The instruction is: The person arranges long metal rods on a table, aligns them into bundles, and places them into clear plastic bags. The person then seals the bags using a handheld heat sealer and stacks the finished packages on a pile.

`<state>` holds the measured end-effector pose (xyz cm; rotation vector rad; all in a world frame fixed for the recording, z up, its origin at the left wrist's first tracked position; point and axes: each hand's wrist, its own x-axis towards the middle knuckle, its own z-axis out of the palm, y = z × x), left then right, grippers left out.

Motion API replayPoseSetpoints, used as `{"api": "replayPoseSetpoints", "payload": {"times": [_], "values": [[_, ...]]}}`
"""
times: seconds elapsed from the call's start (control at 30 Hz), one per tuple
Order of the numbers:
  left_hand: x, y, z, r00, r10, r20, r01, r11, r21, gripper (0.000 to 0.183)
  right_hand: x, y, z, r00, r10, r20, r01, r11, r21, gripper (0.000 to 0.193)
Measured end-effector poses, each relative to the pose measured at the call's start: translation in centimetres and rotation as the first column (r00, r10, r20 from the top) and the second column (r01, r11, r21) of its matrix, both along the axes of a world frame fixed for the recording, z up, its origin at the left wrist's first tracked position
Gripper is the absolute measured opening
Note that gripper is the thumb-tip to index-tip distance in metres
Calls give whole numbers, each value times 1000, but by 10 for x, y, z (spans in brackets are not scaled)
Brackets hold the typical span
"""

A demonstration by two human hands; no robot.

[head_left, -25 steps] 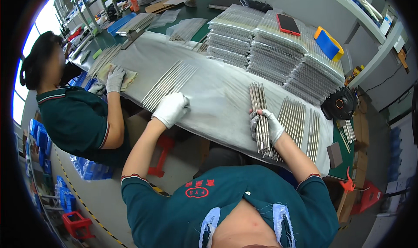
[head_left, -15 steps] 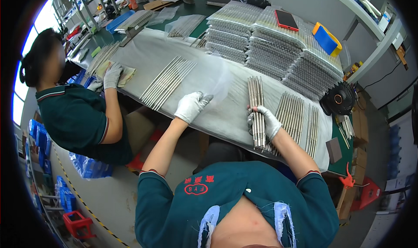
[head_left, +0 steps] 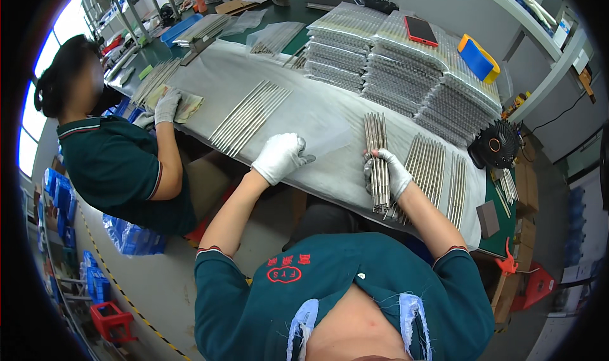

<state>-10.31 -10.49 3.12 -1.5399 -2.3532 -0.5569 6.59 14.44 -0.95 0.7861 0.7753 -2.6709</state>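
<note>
My left hand (head_left: 279,159), in a white glove, is closed on the near edge of a translucent plastic bag (head_left: 327,131), which spreads over the table to the right and away. A gloved right hand of mine (head_left: 394,176) is wrapped round an upright-looking bundle of thin metal rods (head_left: 376,134), with its fingertips partly hidden behind them. To the bundle's right lies a row of similar rods (head_left: 425,164), then a smaller group of rods (head_left: 456,190). Left of the bag another row of rods (head_left: 250,118) lies slanted on the white cloth (head_left: 202,101).
Stacks of bubble-wrapped packs (head_left: 399,69) stand at the back, with a red-edged phone (head_left: 420,31) and a blue-and-yellow tape roll (head_left: 479,58) on top. A black fan (head_left: 493,143) stands at the right. A co-worker's gloved hand (head_left: 167,105) rests on a cloth at the left.
The plastic bag has come down flatter and shifted to the right. My left hand has moved slightly right, its fingers curled more tightly. The right hand keeps hold of the rod bundle.
</note>
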Motion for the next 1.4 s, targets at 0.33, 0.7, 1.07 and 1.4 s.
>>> {"api": "replayPoseSetpoints", "payload": {"times": [0.33,0.7,1.07,1.4], "values": [[9,6,-16,994,-29,-107,27,999,-20,53,1,-2,6,1000,-5,0,5,1000,-10,23],[48,-16,5,936,161,314,-99,974,-205,21,6,-5,8,1000,-11,-3,11,997,73,27],[45,15,0,918,313,244,-237,925,-296,18,48,-49,69,897,440,-26,-371,785,497,31],[50,55,21,977,97,191,-130,976,174,28,48,-54,56,894,427,138,-439,767,467,23]]}}
